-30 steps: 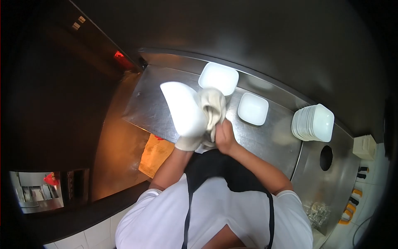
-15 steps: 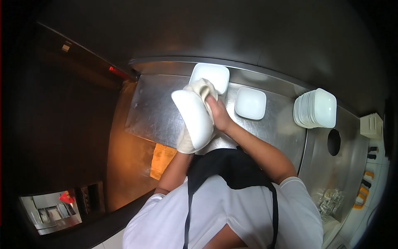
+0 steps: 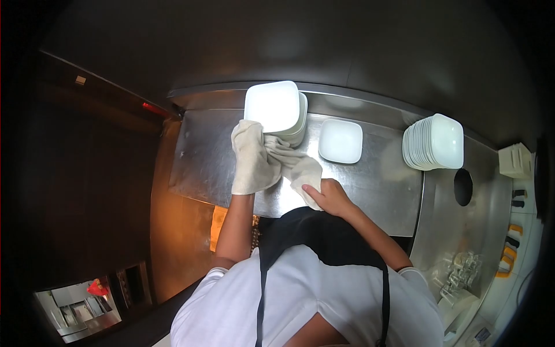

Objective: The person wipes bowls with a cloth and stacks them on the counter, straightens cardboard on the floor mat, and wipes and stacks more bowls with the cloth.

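A white square bowl sits over the left stack of white bowls, offset to the left of it. My left hand, wrapped in a beige cloth, grips the bowl's near left corner; its fingers are hidden under the fabric. The cloth stretches across to my right hand, which pinches its other end just above the black apron. To the right of the stack, another white square bowl rests by itself on the steel counter.
A leaning stack of white dishes stands at the right, near a round dark hole in the counter. Clear glassware lies at the lower right. Yellow-and-black handled tools line the right edge. A dark wall rises behind the counter.
The bowl has gone from in front of my body, tilted in the cloth, up and away onto the left stack. My right hand has come off the bowl, drawing the cloth's end toward me.
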Motion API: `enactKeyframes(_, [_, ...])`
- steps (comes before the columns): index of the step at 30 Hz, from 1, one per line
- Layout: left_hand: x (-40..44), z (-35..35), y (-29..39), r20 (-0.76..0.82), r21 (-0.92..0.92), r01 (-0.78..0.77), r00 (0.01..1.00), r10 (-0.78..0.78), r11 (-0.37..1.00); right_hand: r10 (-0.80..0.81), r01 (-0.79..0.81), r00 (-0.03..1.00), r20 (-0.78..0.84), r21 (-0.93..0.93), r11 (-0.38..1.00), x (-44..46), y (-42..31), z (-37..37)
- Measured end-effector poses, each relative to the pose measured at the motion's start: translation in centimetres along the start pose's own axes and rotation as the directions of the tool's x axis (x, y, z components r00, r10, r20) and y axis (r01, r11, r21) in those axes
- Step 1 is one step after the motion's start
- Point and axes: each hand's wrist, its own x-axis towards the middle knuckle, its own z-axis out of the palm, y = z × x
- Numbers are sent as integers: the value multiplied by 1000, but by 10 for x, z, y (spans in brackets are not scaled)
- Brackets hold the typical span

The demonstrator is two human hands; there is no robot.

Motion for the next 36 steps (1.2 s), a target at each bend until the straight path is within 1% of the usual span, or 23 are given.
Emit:
enactKeyframes(2, [3,-9,12,125,264,-273,961,247,925,10,-9,999,-35,36,999,-4,-5,-6])
enactKeyframes(7, [5,4,-34,134,200,-305,950,282,931,11,-14,995,-102,-35,999,-6,2,-10])
enactKeyframes(8, [6,7,-35,90,34,-132,988,129,991,11,-19,994,-108,-75,997,-5,2,-11])
enactKeyframes(9, [5,11,-35,71,-139,43,997,-34,989,10,-24,993,-114,-115,993,-5,1,-12])
enactKeyframes(11, [3,8,-32,69,-172,34,997,-22,985,40,-78,990,-136,-285,955,-2,-6,-22])
enactKeyframes(12, [6,-2,-17,83,-30,-147,985,149,989,53,-105,987,-149,-368,924,-2,-8,-26])
enactKeyframes(13, [4,-8,-9,110,19,-174,979,171,985,-9,-95,959,-282,-352,931,0,0,-24])
enactKeyframes(14, [2,-15,-1,136,67,-202,972,192,977,-135,-52,918,-372,-451,891,4,13,-26])
enactKeyframes(15, [-5,-19,4,157,27,-75,985,70,997,-262,-27,857,-443,-547,836,11,31,-31])
enactKeyframes(16, [-11,-21,7,214,-231,166,970,-116,959,-385,-23,780,-494,-637,770,14,48,-36])
enactKeyframes(17, [-17,-23,10,263,-456,390,918,-298,800,-369,-41,810,-456,-672,740,15,61,-40])
enactKeyframes(18, [-21,-25,10,438,-734,598,779,-448,322,-349,-58,839,-418,-706,706,16,74,-45])
enactKeyframes(19, [-25,-25,11,652,-750,604,610,-450,-269,-326,-71,866,-379,-739,670,15,87,-48])
enactKeyframes(22, [-25,-34,37,509,-807,585,619,-598,-81,-356,58,887,-295,-693,719,13,128,-48])
enactKeyframes(23, [-32,-42,28,550,-811,574,682,-482,-114,-339,63,886,-316,-643,764,10,129,-47])
enactKeyframes(25, [-39,-46,18,541,-841,493,751,-378,-224,-300,71,883,-361,-529,846,1,121,-40])
enactKeyframes(28, [-47,-48,-2,544,-830,554,781,-307,-61,-285,56,847,-448,-457,888,-22,95,-32])
enactKeyframes(29, [-52,-44,11,460,-818,554,792,-401,156,-273,54,820,-503,-407,912,-32,91,-31])
enactKeyframes(31, [-59,-49,17,388,-756,527,839,-382,388,-235,51,756,-611,-304,951,-57,85,-25])
enactKeyframes(32, [-62,-51,20,351,-708,503,860,-371,496,-169,10,716,-677,-232,973,-73,85,-23])
enactKeyframes(34, [-61,-51,26,281,-400,290,942,-185,869,-30,-57,611,-791,-82,995,-111,93,-26])
enactKeyframes(35, [-60,-52,32,252,-289,199,959,-126,936,200,-134,544,-815,150,980,-135,98,-28])
enactKeyframes(36, [-57,-54,37,253,-195,133,964,-82,972,421,-186,458,-783,379,907,-159,105,-32])
